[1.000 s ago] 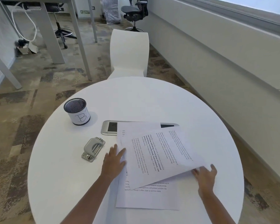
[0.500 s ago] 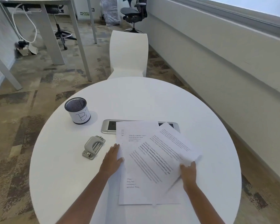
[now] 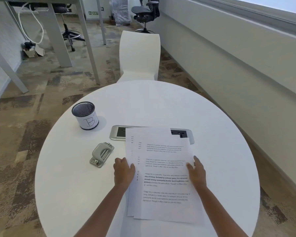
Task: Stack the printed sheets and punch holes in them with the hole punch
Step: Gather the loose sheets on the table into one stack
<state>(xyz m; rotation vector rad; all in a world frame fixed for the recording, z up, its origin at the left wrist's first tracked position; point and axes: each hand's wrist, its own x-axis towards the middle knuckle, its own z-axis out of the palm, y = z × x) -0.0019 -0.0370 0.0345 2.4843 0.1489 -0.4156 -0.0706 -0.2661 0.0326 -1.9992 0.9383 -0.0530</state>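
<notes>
A loose stack of printed sheets (image 3: 162,177) lies on the round white table (image 3: 75,194) in front of me, edges slightly offset to the left. My left hand (image 3: 124,172) rests on the stack's left edge, fingers curled with the thumb on the paper. My right hand (image 3: 196,171) lies flat with fingers apart on the top sheet's right edge. The grey hole punch (image 3: 102,154) sits on the table just left of the sheets, untouched, a short way beyond my left hand.
A mesh pen cup (image 3: 85,115) marked "B" stands at the left rear. A silver power socket panel (image 3: 152,134) is partly under the sheets' far end. A white chair (image 3: 140,55) stands behind the table; a wall runs along the right.
My right hand has swung the tilted top sheet round and laid it flat in line with the stack. My left hand stayed at the stack's left edge.
</notes>
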